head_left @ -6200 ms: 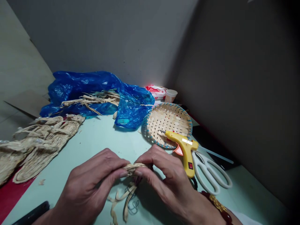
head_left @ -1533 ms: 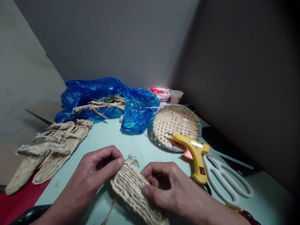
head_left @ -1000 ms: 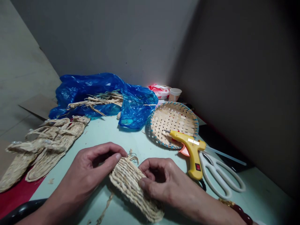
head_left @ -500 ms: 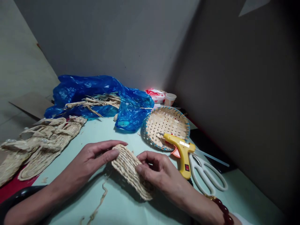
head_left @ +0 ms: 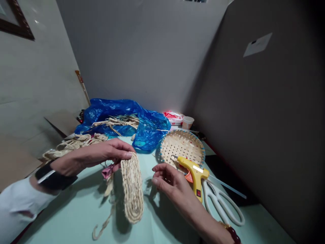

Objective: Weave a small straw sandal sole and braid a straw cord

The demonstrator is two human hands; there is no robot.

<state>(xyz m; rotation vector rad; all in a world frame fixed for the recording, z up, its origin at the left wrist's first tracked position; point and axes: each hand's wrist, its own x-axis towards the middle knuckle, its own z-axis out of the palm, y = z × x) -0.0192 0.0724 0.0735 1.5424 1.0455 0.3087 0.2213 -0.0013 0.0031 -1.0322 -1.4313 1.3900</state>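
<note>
My left hand [head_left: 101,156] pinches the top end of a woven straw sole [head_left: 132,189] and holds it up on edge above the pale green table [head_left: 71,213]. Loose straw strands [head_left: 106,217] and a bit of pink material [head_left: 108,171] dangle below my fingers. My right hand [head_left: 169,181] hovers just right of the sole, empty, its fingers loosely curled and apart. It sits between the sole and a yellow glue gun [head_left: 194,174].
White scissors [head_left: 220,205] lie right of the glue gun. A round woven basket [head_left: 181,149] stands behind it. A blue plastic bag [head_left: 122,118] with straw lies at the back, finished straw sandals [head_left: 73,145] at the left, a small cup [head_left: 188,122] and red-white packet [head_left: 174,117] by the wall.
The sole was lying flat under both hands. My left hand has lifted it up on edge, and my right hand has let go. The view has tilted upward.
</note>
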